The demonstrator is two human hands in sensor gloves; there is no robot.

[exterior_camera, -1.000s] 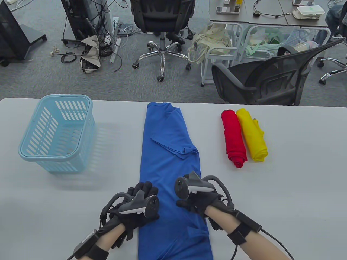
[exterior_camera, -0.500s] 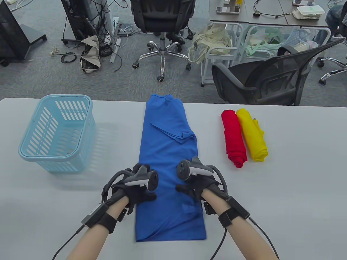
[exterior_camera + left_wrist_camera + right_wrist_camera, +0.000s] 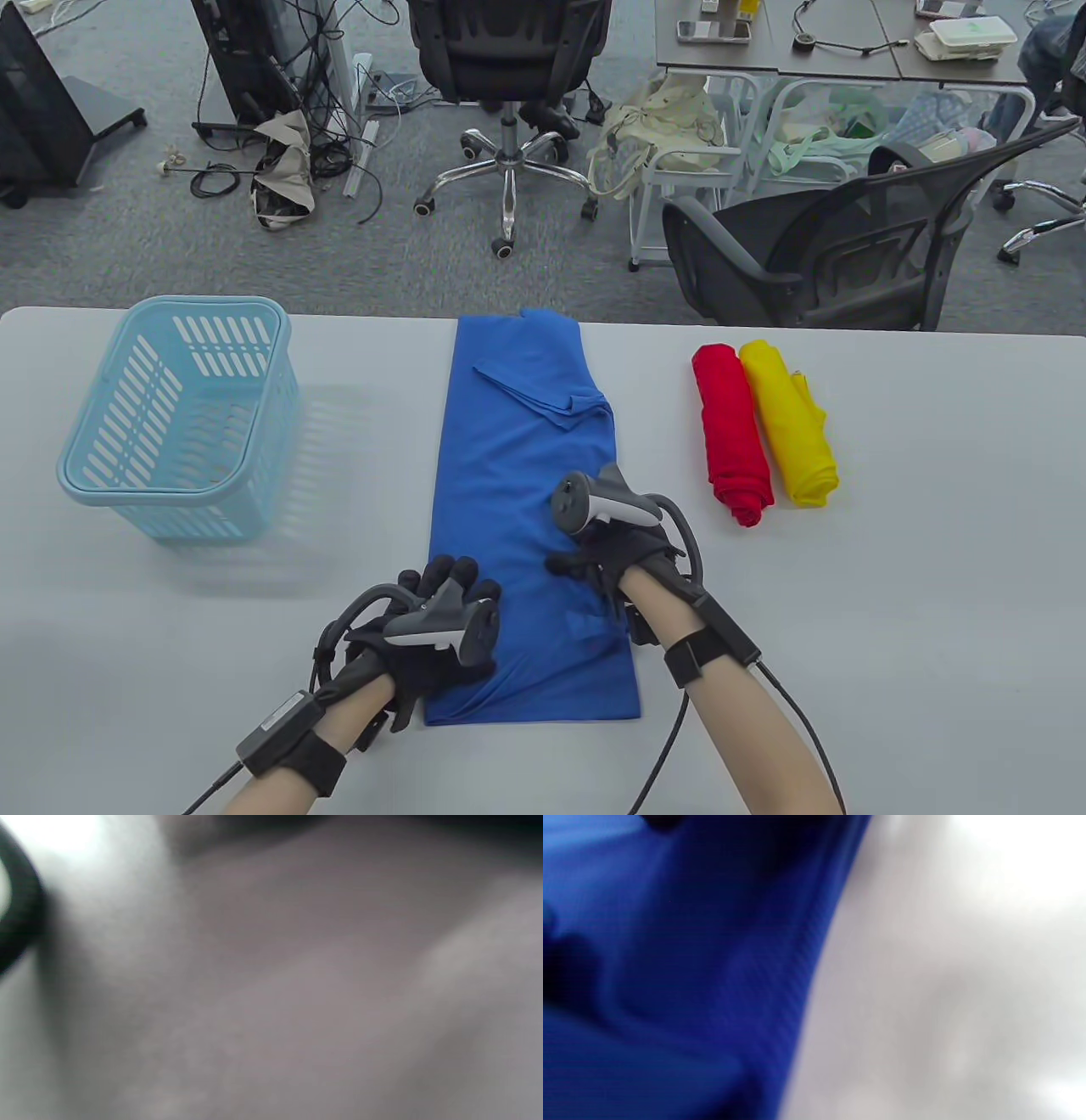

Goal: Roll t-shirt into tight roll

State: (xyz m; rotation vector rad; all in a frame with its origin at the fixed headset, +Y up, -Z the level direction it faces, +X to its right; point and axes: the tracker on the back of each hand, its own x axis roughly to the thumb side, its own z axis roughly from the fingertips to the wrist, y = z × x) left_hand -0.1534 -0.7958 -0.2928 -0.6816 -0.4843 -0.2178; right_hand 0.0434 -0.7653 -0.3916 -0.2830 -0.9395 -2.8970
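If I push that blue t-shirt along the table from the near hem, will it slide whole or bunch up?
Probably bunch: the blue t-shirt is thin, limp cloth, already wrinkling by the left hand. It likely slides easily on the smooth table, and the loose folded sleeve may shift.

grey table (image 3: pixel 891 552) with blue t-shirt (image 3: pixel 522 475), light-blue basket (image 3: pixel 182 416), red roll (image 3: pixel 731 433), yellow roll (image 3: pixel 787 422)

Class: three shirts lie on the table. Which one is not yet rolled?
The blue t-shirt, lying flat as a long folded strip; the red and yellow shirts are rolled.
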